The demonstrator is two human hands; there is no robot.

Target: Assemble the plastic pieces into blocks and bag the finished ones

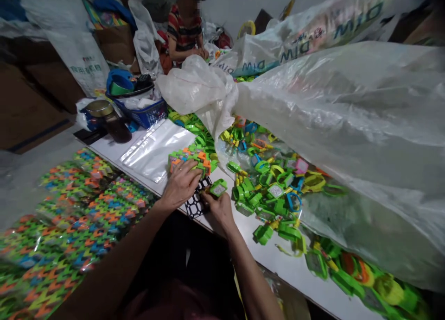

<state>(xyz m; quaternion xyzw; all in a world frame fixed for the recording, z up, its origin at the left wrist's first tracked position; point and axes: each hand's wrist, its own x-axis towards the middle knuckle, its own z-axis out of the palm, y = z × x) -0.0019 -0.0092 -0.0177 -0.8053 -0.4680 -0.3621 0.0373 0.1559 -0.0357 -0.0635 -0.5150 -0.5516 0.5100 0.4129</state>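
"Where are the hands?"

"Both at the front edge of the bench (pixel 248 229). The left hand (pixel 181 183) lies over a block of orange and green plastic pieces (pixel 194 154); whether that grip is clamped or merely resting, I can't tell. The right hand (pixel 220 208) has its fingers curled in tight, seemingly on a green toy watch (pixel 218 189), its grey face showing above the knuckles."

"And under them?"

"A black-and-white patterned card (pixel 195 208), right at the edge, partly hidden by the fingers."

"So what worries you?"

"That card, first. A forearm brushing it could tip it into the lap. Next, the block: if its pieces are only loosely joined, uneven pressure from the left hand could split it."

"What about the loose pile of toy watches (pixel 276 190)?"

"It's just right of the right hand, straps tangled. Pulling one could drag neighbours off the edge. The big translucent sack (pixel 347 111) slumps over the pile too; a tug there could spill more. And the flat clear bags (pixel 156 146), being slick, could slide if the left elbow swings wide."
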